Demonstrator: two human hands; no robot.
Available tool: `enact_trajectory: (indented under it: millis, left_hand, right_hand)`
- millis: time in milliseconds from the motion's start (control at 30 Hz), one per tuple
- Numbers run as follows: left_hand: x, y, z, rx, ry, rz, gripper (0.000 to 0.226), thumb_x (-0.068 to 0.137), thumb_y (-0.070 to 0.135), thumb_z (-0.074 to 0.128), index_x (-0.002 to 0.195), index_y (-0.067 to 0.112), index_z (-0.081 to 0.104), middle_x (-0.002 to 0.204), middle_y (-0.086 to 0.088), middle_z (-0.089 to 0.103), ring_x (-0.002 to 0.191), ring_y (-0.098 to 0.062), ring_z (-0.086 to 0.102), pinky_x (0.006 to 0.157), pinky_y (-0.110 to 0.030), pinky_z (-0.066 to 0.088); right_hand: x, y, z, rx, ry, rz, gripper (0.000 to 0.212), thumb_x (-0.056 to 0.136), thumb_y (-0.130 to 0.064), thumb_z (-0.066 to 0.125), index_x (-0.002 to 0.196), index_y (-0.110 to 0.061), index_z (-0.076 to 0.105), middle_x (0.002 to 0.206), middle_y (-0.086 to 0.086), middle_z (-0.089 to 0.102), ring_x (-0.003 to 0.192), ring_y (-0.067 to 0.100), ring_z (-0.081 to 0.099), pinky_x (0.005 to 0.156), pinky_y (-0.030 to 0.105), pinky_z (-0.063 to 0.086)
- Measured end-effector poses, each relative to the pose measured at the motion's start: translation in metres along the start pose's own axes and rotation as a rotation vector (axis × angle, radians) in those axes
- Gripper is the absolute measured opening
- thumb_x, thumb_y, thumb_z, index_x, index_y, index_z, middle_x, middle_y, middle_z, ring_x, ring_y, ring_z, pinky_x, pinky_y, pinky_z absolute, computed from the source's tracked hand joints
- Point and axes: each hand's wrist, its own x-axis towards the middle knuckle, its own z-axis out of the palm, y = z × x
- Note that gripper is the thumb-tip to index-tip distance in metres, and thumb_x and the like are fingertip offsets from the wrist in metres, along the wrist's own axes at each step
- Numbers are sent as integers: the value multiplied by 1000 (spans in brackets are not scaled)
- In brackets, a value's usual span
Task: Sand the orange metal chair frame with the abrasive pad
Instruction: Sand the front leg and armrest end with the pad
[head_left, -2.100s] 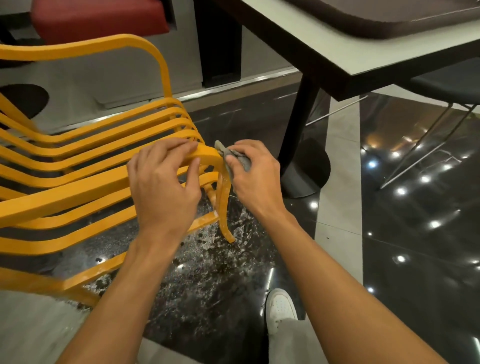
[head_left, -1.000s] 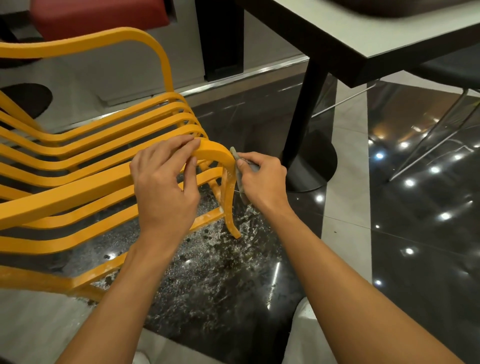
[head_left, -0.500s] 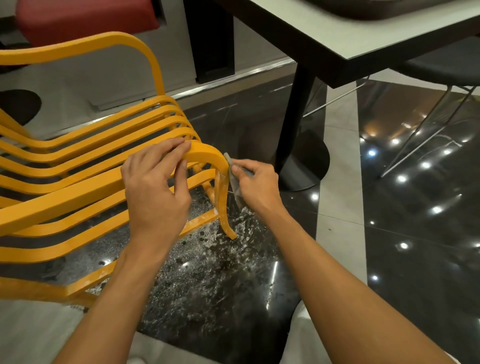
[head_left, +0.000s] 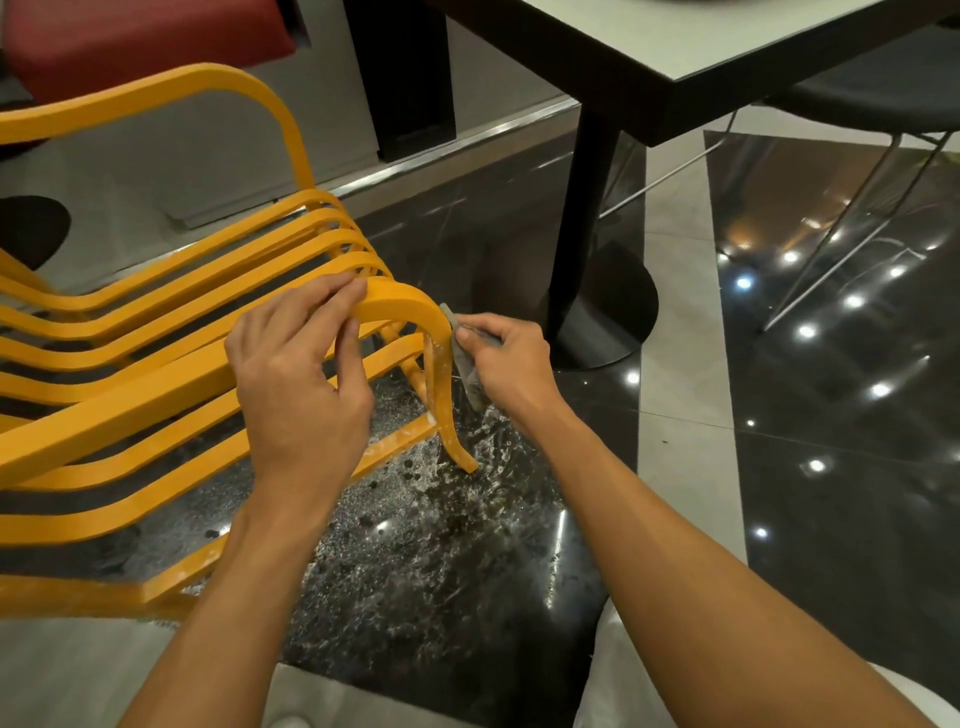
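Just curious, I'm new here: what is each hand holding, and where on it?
The right hand pinches the grey abrasive pad near its upper part. The left hand grips the orange chair frame at its front bend.

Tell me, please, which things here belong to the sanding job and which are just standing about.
In the job: orange chair frame, abrasive pad, left hand gripping the frame, right hand holding the pad.
Standing about: table, black chair, red seat.
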Motion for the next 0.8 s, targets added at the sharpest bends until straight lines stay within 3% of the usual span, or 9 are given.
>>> enact_trajectory:
  millis: [100, 233, 400, 533, 667, 800]
  left_hand:
    - [-1, -1, 0, 3, 1, 21, 30, 106, 16, 62, 134, 17, 71, 136, 4, 69, 129, -22, 60, 114, -42, 36]
    - [0, -1, 0, 8, 12, 22, 30, 106, 15, 62, 134, 17, 72, 135, 4, 69, 129, -22, 60, 113, -43, 37]
    - [0, -1, -1, 19, -4, 26, 31, 106, 16, 62, 135, 18, 71, 137, 4, 68, 130, -21, 59, 113, -46, 38]
    - [0, -1, -1, 25, -5, 22, 31, 106, 16, 62, 136, 18, 70, 137, 3, 69, 130, -22, 59, 114, -48, 38]
    - [-1, -1, -1, 20, -5, 23, 31, 106, 16, 62, 136, 17, 70, 137, 4, 68, 130, -21, 59, 114, -47, 38]
    - [0, -2, -1, 28, -3, 27, 33, 105, 13, 61, 136, 17, 71, 137, 4, 68, 130, -21, 59, 113, -47, 38]
  right_hand:
    - [3, 0, 1, -8, -4, 21, 17, 100, -20, 69, 108, -28, 82, 98, -4, 79, 94, 12, 72, 96, 44, 60]
    - [4, -4, -1, 28, 8, -29, 19, 100, -19, 68, 108, -29, 81, 97, -8, 79, 96, 8, 73, 96, 38, 60]
    - [6, -4, -3, -29, -15, -21, 19, 101, -19, 66, 107, -27, 82, 66, -17, 71, 71, 9, 68, 90, 43, 63]
    - [7, -13, -3, 15, 10, -94, 18, 100, -21, 67, 106, -32, 81, 95, -9, 78, 96, 12, 72, 97, 44, 60]
    - [3, -4, 1, -75, -2, -27, 18, 101, -22, 66, 107, -30, 82, 94, -10, 77, 98, 14, 72, 97, 45, 59]
    - [7, -13, -4, -44, 5, -149, 20, 101, -20, 67, 111, -29, 80, 100, -12, 76, 103, 8, 69, 101, 37, 56]
